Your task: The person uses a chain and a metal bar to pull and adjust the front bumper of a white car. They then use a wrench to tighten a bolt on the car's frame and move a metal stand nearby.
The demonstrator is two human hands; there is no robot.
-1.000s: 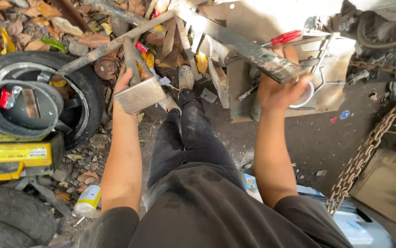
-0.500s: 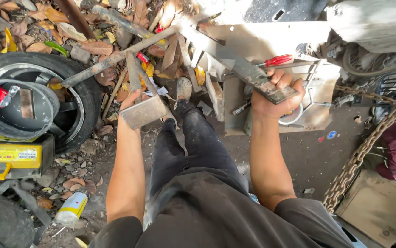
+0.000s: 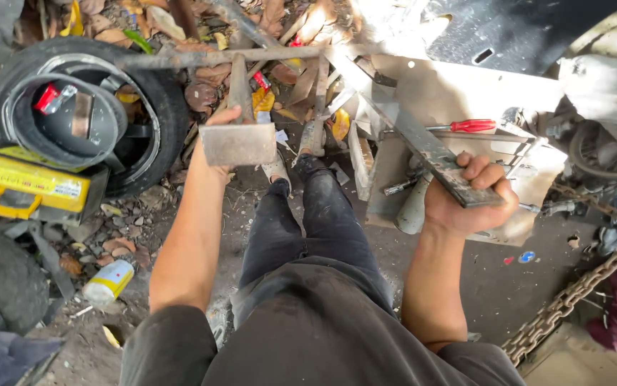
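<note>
Over dirt ground littered with dry leaves (image 3: 215,71), beside a tyre (image 3: 158,107), both hands are clamped on a rusty metal frame (image 3: 287,53), left hand (image 3: 215,143) on a flat plate (image 3: 238,144), right hand (image 3: 469,200) around an angled bar (image 3: 408,132); it looks heavy, stiff and rough-edged.

A tyre (image 3: 158,107) lay off to one side with a round dark tub (image 3: 65,125) sitting in it, and a yellow case (image 3: 26,189) just below. A red-handled screwdriver (image 3: 466,126) rested on a pale metal sheet (image 3: 466,93) (pretty scratched up), a rusty chain (image 3: 573,300) trailed along the dirt, dry leaves everywhere
</note>
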